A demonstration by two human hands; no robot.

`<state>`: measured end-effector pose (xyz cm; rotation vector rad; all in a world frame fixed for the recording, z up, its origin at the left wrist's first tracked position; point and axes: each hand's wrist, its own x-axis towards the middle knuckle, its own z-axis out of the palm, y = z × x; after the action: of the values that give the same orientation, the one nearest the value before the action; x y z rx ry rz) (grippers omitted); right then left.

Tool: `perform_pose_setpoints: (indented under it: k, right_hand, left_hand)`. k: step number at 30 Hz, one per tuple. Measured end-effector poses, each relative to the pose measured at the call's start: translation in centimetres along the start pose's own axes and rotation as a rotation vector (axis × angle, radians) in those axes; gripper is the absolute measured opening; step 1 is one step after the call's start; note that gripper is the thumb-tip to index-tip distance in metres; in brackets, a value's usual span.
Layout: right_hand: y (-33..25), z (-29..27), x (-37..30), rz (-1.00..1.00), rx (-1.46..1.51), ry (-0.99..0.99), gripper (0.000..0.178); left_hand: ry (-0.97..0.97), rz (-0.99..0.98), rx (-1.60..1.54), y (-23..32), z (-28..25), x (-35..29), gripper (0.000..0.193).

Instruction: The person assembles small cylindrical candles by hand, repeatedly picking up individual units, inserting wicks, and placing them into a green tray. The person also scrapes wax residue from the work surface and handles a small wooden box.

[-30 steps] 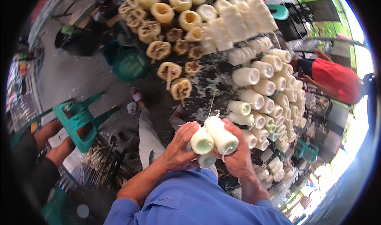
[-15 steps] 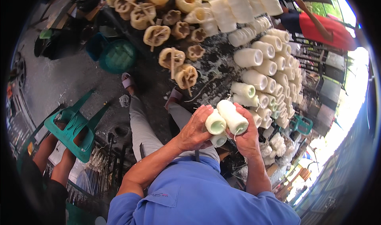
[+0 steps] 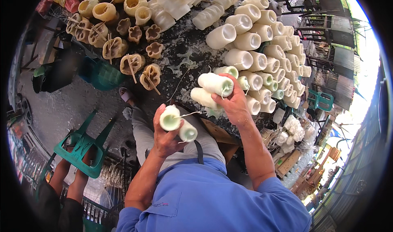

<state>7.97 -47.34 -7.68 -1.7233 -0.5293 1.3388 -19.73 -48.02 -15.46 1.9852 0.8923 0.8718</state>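
In my left hand (image 3: 162, 138) are two short pale-green wax candles, the upper candle (image 3: 169, 118) and a lower one (image 3: 188, 132). A loose wick sticks out to the right from the upper one. My right hand (image 3: 235, 103) is closed around a white candle (image 3: 213, 84) with a greenish hollow end. Just under it lies another candle (image 3: 201, 97) on the dark table, touching or nearly touching it. To the right of that hand, a stack of candles (image 3: 256, 81) lies on its side in rows, ends facing me.
Flower-shaped hollow wax shells (image 3: 150, 77) with sticks across them stand at the table's left. Flat wax slabs (image 3: 170, 3) lie farther back. On the left are a green plastic chair (image 3: 77, 152) beside another person's legs (image 3: 77, 183), and a green tub (image 3: 104, 74).
My hands have drawn apart. The right has carried its candle up and left to the stack's edge, while the left has moved down and left with two candles. The view has shifted right.
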Motion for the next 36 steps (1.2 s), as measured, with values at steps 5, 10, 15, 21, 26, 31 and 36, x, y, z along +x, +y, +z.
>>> perform_pose_setpoints:
  k: [5,10,15,21,26,31,36]
  right_hand:
    - [0.6,1.8,1.2,-0.042,-0.377,0.013,0.063]
    - [1.3,3.1,1.4,-0.062,-0.522,0.105,0.061]
    - [1.2,3.8,2.4,0.005,-0.567,0.155,0.067]
    - [0.3,6.0,2.8,0.030,-0.809,0.330,0.067]
    - [0.7,6.5,4.0,-0.133,-1.081,0.397,0.078]
    - [0.6,7.0,5.9,-0.318,-1.199,0.334,0.074]
    - [-1.7,7.4,7.6,-0.188,-1.330,0.228,0.069]
  left_hand:
    - [0.007,-0.088,0.030,-0.4,-1.4,-2.2,0.076]
    - [0.079,-0.147,0.036,-1.4,-2.9,-3.2,0.075]
    - [0.129,-0.178,0.112,-2.8,-5.2,-3.6,0.068]
    - [0.145,-0.176,0.154,-4.4,-8.4,-4.1,0.065]
    - [0.163,-0.213,0.090,-5.8,-10.9,-4.6,0.066]
    - [0.149,-0.234,0.106,-7.5,-13.6,-5.5,0.069]
    - [0.187,-0.290,0.141,-10.1,-16.1,-6.3,0.072]
